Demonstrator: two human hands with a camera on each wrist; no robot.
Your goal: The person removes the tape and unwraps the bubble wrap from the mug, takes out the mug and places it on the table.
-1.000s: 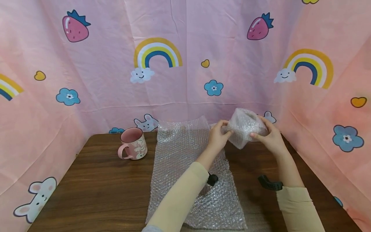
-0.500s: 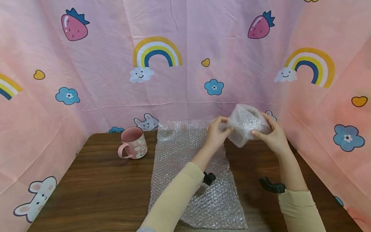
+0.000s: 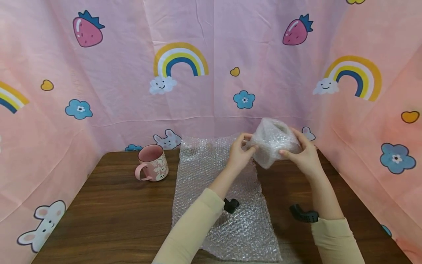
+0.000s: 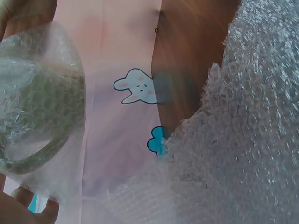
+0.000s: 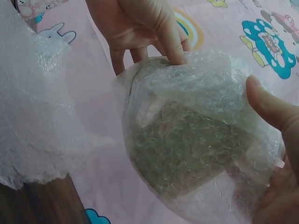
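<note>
A bundle of bubble wrap (image 3: 273, 141) is held up over the far right part of the table between both hands. Inside its clear layers shows a greenish shape with a rounded rim, blurred by the wrap (image 5: 196, 140). My left hand (image 3: 239, 153) pinches the wrap's left edge between thumb and fingers. On the opposite side, my right hand (image 3: 306, 156) grips the bundle, thumb on the near face and fingers behind. A flat sheet of bubble wrap (image 3: 204, 179) lies under the left arm.
A pink mug (image 3: 157, 167) with a printed pattern stands upright left of the sheet, handle toward the left. The dark wooden table (image 3: 108, 212) is enclosed at the back and sides by pink printed cloth (image 3: 128, 99).
Both hands have lifted the bundle slightly, then carried it a little to the left. The bubble wrap sheet and pink mug have stayed in place.
</note>
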